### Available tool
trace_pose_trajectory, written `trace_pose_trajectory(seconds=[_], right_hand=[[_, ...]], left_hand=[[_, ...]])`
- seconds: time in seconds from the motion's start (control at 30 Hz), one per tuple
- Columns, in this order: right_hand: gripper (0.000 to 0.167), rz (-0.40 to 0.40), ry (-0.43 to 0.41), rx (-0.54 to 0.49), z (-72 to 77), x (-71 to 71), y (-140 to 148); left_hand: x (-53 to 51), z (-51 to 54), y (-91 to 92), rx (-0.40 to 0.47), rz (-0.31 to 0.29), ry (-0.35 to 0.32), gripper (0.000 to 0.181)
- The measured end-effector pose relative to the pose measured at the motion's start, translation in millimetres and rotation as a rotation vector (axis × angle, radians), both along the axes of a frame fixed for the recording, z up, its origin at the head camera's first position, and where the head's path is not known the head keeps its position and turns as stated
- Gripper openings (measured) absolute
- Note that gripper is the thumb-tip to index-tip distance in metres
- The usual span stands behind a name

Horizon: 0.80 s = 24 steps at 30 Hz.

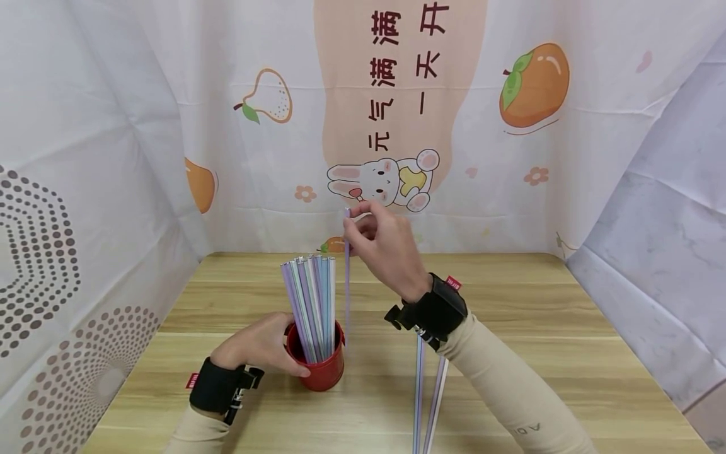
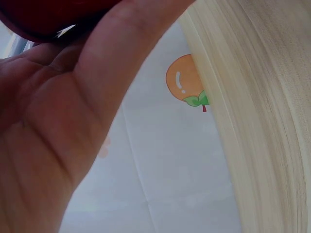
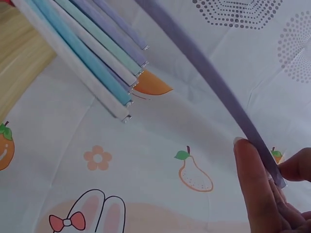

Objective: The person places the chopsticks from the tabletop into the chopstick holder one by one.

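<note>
My left hand (image 1: 258, 345) grips a small red bucket (image 1: 326, 376) from its left side, thumb across the front of the rim. A bunch of long straws (image 1: 311, 306) in purple, teal and white stands in the bucket, leaning left. To the right of it, my right hand (image 1: 391, 246) pinches one purple straw (image 1: 347, 277) near its top end between thumb and fingers. This straw hangs upright beside the bunch, apart from it. In the right wrist view, the purple straw (image 3: 214, 77) slants down to the fingertips. The left wrist view shows only a dark red part of the bucket (image 2: 53, 14).
A few more straws (image 1: 418, 391) lie on the wooden table (image 1: 510, 315), partly under the right forearm. Behind the table hangs a white printed cloth (image 1: 272, 164) with fruit and a rabbit. Pale sheets (image 1: 108, 126) stand at both sides.
</note>
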State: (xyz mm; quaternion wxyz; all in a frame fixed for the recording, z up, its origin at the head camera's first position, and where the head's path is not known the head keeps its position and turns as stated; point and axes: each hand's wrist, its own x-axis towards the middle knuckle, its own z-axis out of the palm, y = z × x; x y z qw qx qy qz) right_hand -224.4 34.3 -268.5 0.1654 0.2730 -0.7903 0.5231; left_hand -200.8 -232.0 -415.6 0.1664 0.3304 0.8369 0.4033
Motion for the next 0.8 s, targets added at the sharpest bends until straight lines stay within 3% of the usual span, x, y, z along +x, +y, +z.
trace_pose_trajectory(seconds=[0.27,0.4,0.6,0.8], right_hand=[[0.015,-0.018,0.047,-0.058,0.6,1.3,-8],[0.015,0.014,0.041,-0.078,-3.6,0.4,-13],[0.015,0.055,0.040,-0.041,-18.5,-1.3,-22],[0.014,0.040,0.042,0.017,-39.2,-4.8,-31]], left_hand=[[-0.8,0.0,0.0,0.003,-0.004,0.002,0.069],[-0.7,-0.4,-0.2,0.013,-0.015,-0.004,0.069],[-0.6,-0.4,-0.2,0.020,-0.026,0.006,0.070],[-0.7,0.2,0.2,0.013,-0.017,0.003,0.071]])
